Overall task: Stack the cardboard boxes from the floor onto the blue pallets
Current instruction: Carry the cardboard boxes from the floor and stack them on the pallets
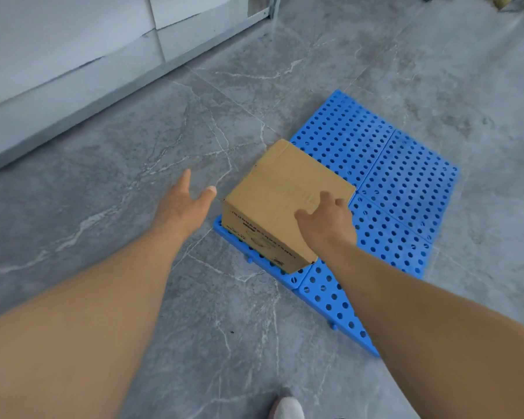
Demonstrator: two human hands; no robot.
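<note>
One cardboard box (285, 204) sits on the near-left corner of the blue pallets (406, 182), directly under the right hand (324, 219); the rest of the pallet surface, beyond and to the right of that hand, is bare. No other boxes are in view, so the remaining work cannot be judged. The right hand rests on the box's top near its right edge, fingers bent over the surface. The left hand (182, 204) hovers just left of the box, fingers spread, holding nothing, above the grey floor (133, 146).
</note>
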